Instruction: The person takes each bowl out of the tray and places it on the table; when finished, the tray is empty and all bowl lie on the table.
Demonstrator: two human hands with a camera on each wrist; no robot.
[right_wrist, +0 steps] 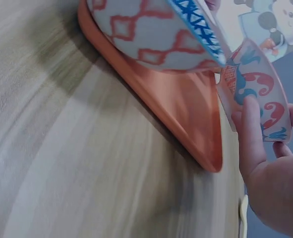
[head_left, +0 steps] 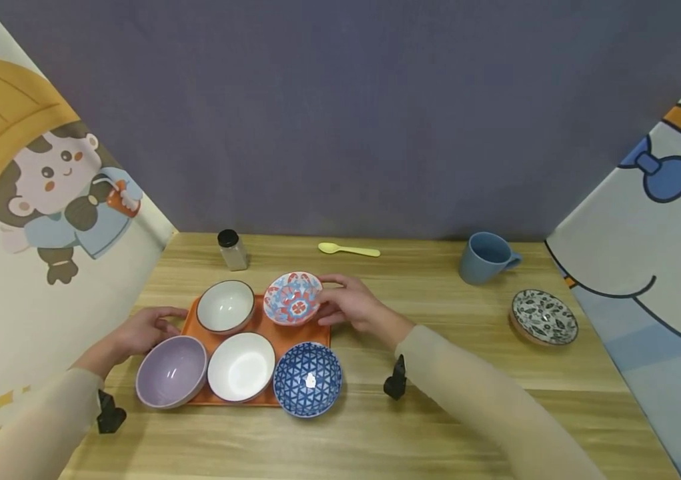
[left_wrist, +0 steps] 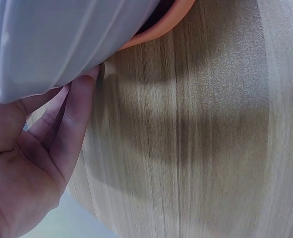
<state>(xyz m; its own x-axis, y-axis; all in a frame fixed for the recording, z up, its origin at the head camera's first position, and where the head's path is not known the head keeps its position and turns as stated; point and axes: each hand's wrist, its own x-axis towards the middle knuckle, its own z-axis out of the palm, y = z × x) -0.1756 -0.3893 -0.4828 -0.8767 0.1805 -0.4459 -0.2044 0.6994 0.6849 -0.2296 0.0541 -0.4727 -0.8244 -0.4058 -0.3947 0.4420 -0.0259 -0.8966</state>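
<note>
My right hand (head_left: pixel 349 303) pinches the rim of a red-and-blue flowered bowl (head_left: pixel 292 299), held tilted over the back right of an orange tray (head_left: pixel 263 327). In the right wrist view its thumb and fingers lie on both sides of the bowl's wall. At the tray's left edge my left hand (head_left: pixel 143 330) reaches in behind a purple bowl (head_left: pixel 172 371), fingertips at the tray. The purple bowl partly hides those fingers in the left wrist view. Also on the tray are a dark-rimmed white bowl (head_left: pixel 226 307), another white bowl (head_left: pixel 241 367) and a blue triangle-patterned bowl (head_left: pixel 307 380).
Behind the tray stand a black-lidded shaker (head_left: pixel 233 251) and a yellow spoon (head_left: pixel 349 250). Toward the right are a blue mug (head_left: pixel 487 258) and a black-and-white leaf-patterned bowl (head_left: pixel 544 317). A grey wall (head_left: pixel 352 120) rises at the back of the wooden table (head_left: pixel 412 427).
</note>
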